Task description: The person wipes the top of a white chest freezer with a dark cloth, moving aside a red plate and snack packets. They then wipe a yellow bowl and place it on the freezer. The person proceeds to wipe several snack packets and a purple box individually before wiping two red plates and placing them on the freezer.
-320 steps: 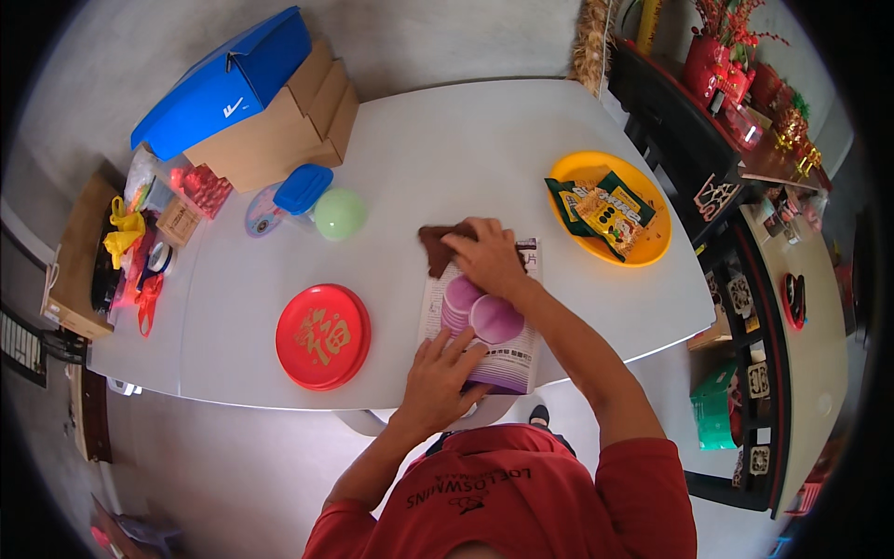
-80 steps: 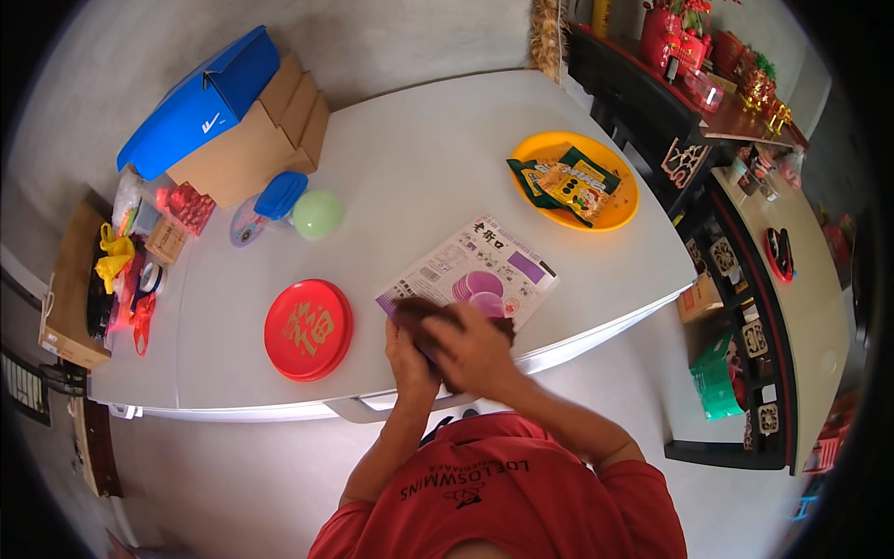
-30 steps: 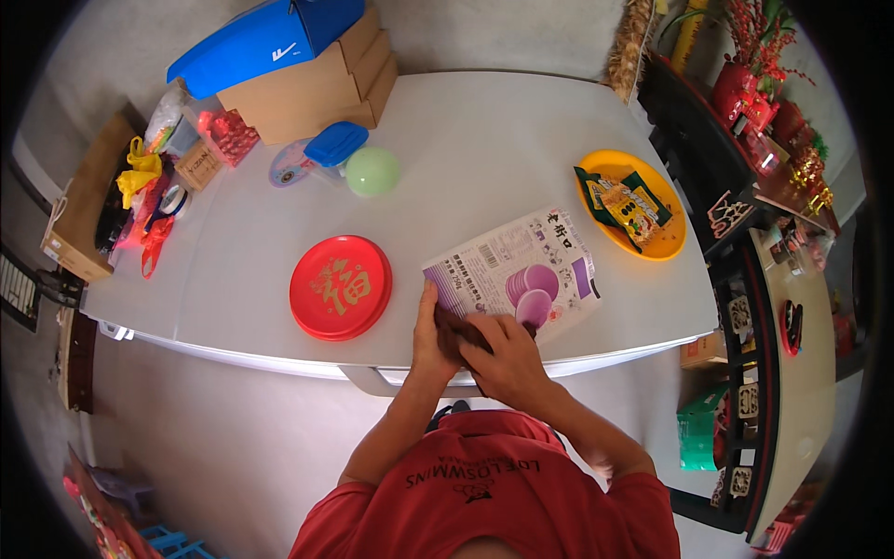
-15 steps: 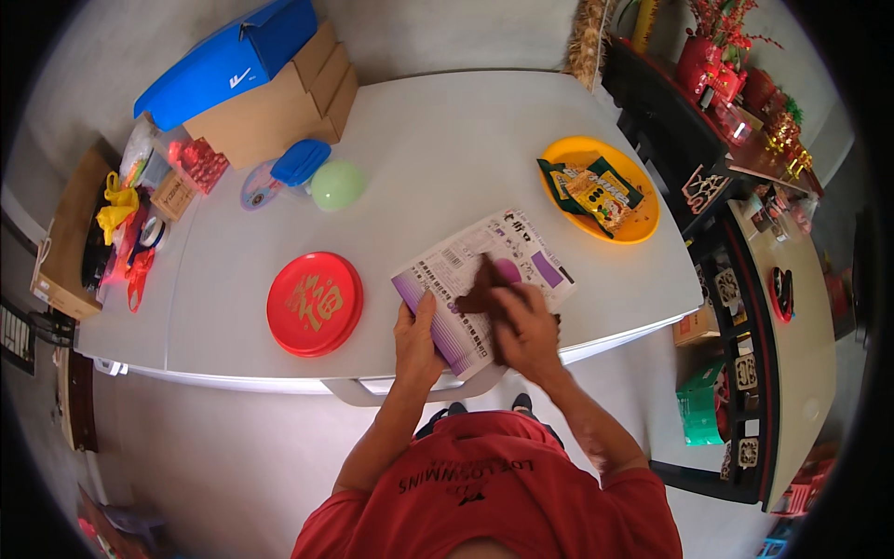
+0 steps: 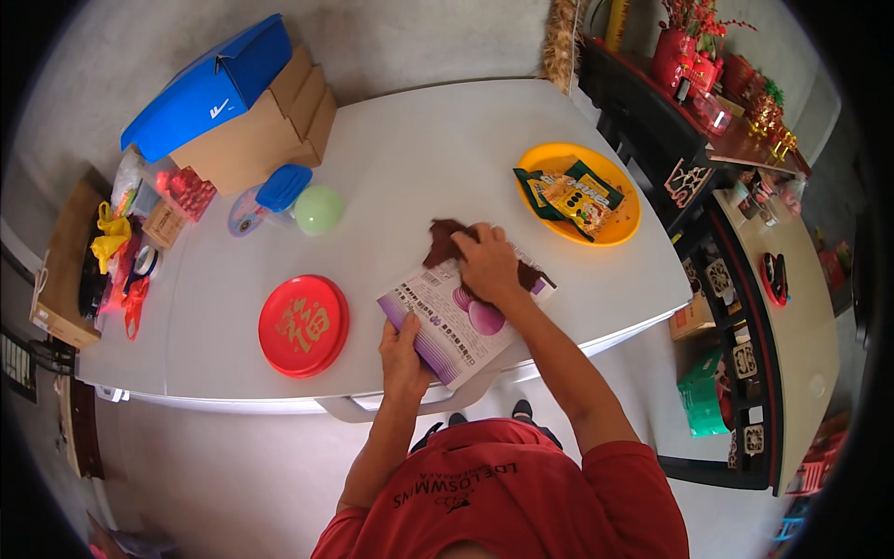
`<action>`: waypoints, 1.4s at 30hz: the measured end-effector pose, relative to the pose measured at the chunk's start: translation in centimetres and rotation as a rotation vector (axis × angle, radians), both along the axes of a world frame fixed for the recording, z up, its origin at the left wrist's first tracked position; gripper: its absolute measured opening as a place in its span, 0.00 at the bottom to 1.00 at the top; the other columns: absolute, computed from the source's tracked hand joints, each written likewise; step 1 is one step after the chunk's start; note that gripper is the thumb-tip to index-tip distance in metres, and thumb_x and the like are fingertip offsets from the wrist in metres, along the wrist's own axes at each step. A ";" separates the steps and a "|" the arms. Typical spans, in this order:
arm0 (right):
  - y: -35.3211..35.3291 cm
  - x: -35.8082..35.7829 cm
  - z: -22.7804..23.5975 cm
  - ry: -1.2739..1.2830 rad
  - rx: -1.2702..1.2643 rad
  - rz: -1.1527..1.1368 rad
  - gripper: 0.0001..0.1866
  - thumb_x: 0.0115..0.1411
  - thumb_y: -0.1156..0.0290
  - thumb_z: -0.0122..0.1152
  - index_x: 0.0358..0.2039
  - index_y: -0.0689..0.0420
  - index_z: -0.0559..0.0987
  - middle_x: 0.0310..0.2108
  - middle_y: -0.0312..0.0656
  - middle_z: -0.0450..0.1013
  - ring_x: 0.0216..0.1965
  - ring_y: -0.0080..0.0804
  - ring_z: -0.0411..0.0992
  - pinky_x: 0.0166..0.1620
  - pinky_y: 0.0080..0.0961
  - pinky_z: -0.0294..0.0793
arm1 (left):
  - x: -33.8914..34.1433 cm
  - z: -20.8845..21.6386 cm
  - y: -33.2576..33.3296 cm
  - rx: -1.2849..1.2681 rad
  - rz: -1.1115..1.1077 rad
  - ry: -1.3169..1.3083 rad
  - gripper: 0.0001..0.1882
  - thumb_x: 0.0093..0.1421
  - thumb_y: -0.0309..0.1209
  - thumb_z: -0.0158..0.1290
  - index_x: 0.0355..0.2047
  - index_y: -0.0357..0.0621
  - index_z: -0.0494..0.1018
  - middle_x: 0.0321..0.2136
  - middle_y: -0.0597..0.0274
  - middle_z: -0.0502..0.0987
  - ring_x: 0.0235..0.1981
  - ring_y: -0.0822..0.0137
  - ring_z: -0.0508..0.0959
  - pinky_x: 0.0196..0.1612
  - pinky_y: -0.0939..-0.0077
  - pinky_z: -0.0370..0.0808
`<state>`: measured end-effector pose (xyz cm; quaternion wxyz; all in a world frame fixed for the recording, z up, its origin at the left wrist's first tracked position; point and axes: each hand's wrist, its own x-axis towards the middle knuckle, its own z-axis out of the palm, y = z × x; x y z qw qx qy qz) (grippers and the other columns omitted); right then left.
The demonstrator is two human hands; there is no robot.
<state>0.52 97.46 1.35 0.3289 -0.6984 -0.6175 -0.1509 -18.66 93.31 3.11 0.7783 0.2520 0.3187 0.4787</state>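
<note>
My left hand (image 5: pixel 403 356) grips the near left edge of a flat white and purple printed box (image 5: pixel 447 321), thumb on top. The box lies tilted at the table's front edge. My right hand (image 5: pixel 489 265) presses a dark brown cloth (image 5: pixel 447 240) onto the far part of the box, fingers closed over it. Part of the cloth sticks out beyond the box's far edge. To the left of the box sits a round red lid or container (image 5: pixel 300 326) with gold decoration. A yellow plate (image 5: pixel 629 205) with green and yellow snack packets (image 5: pixel 582 198) stands to the right.
On the grey table (image 5: pixel 400 149), a blue shoebox (image 5: pixel 205 88) rests on cardboard boxes (image 5: pixel 233 140) at the back left. Nearby are a green balloon (image 5: pixel 318 210), a blue-lidded container (image 5: pixel 283 187) and a carton (image 5: pixel 65 252) of odds and ends. A black shelf unit (image 5: pixel 745 345) stands right.
My right hand has moved the cloth away from me, from the middle of the box to its far edge. My left hand still holds the box. The whole view has shifted slightly.
</note>
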 end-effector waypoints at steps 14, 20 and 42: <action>-8.6 -1.2 1.4 0.387 -0.139 0.223 0.21 0.50 0.73 0.60 0.47 0.49 0.77 0.47 0.45 0.67 0.48 0.47 0.66 0.47 0.39 0.70 | 0.2 0.1 -0.2 -0.013 0.021 0.045 0.15 0.68 0.33 0.44 0.52 0.41 0.64 0.44 0.58 0.74 0.42 0.65 0.77 0.44 0.64 0.79; -9.8 -8.2 4.0 0.164 0.057 0.448 0.20 0.46 0.73 0.59 0.44 0.49 0.78 0.45 0.46 0.68 0.41 0.45 0.68 0.40 0.36 0.71 | -0.8 -1.9 0.7 -0.065 0.003 -0.149 0.16 0.68 0.37 0.42 0.54 0.46 0.64 0.47 0.59 0.72 0.47 0.62 0.74 0.48 0.64 0.76; -15.4 5.6 2.2 -0.046 -0.201 -0.116 0.20 0.47 0.73 0.58 0.44 0.53 0.78 0.40 0.43 0.67 0.39 0.44 0.68 0.33 0.37 0.72 | -0.8 -0.7 -1.3 0.014 0.262 -0.096 0.23 0.69 0.35 0.41 0.62 0.45 0.55 0.55 0.55 0.66 0.56 0.59 0.68 0.57 0.54 0.69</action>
